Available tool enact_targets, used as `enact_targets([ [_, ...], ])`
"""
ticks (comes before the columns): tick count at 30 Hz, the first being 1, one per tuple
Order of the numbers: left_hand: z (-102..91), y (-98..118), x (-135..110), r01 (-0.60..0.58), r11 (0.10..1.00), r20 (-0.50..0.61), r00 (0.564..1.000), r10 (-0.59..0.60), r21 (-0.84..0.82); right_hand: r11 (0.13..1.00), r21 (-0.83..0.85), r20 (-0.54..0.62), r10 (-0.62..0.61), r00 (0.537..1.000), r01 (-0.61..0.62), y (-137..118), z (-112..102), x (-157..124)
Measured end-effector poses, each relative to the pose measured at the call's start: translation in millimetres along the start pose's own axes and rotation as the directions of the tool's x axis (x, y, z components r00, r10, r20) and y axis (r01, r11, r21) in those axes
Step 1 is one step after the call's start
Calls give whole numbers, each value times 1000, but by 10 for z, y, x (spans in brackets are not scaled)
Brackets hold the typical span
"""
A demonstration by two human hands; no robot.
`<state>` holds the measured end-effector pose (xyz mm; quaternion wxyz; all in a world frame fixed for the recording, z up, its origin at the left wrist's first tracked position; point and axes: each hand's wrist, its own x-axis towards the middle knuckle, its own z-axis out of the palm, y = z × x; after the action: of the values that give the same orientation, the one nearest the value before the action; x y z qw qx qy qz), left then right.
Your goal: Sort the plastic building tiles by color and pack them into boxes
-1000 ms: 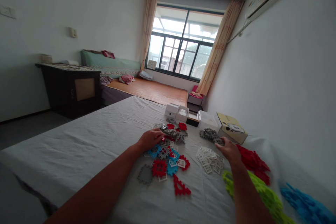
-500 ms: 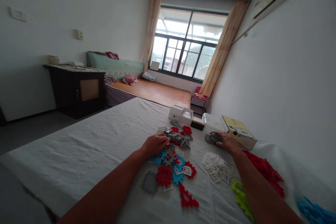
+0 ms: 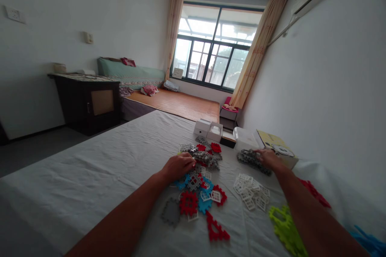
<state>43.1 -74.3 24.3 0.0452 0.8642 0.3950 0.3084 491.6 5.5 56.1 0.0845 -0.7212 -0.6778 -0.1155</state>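
My left hand [image 3: 178, 166] rests with curled fingers on a heap of interlocking plastic tiles [image 3: 200, 170] in grey, red, blue and white, on a bed covered with a white sheet [image 3: 105, 168]; what it grips, if anything, I cannot make out. My right hand [image 3: 269, 158] lies on the far side of a stack of grey tiles [image 3: 251, 158], fingers bent over its edge. Between my arms lie small white window-shaped tiles [image 3: 251, 192]. A red triangular tile [image 3: 216, 231] and a grey tile [image 3: 171, 212] lie nearest me.
Green tiles [image 3: 286, 229], red tiles [image 3: 315, 192] and blue tiles [image 3: 369, 243] lie right of my right arm. Two small white boxes [image 3: 208, 129], a clear plastic tub [image 3: 244, 139] and a yellow cardboard box [image 3: 279, 148] stand at the bed's far edge. A dark cabinet [image 3: 87, 102] stands left.
My right hand has moved away from me, from the white tiles up to the grey stack near the yellow box. My left hand has stayed on the mixed heap.
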Motion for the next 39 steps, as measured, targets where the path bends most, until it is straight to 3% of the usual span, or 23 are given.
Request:
enact_targets([
  [8,-11,24,20,0,1000,-3,1000,0,-8,998,-32,139,63,988,-59,159,10,-201],
  [14,-18,30,13,11,1000,-16,1000,-11,-13,993,-52,80,106,991,-102,65,41,-290],
  [20,-35,39,14,16,1000,-10,1000,-16,-16,999,-21,158,-21,987,24,-219,96,-325],
  [23,-35,39,10,10,1000,-4,1000,-10,-22,999,-51,192,-5,981,15,-286,191,-388],
  [34,-23,27,14,-5,1000,11,1000,5,-11,997,-60,289,-30,957,49,-171,158,-583],
  [39,-57,22,11,75,997,-33,997,-76,-18,997,-39,280,-58,958,72,-150,57,-647],
])
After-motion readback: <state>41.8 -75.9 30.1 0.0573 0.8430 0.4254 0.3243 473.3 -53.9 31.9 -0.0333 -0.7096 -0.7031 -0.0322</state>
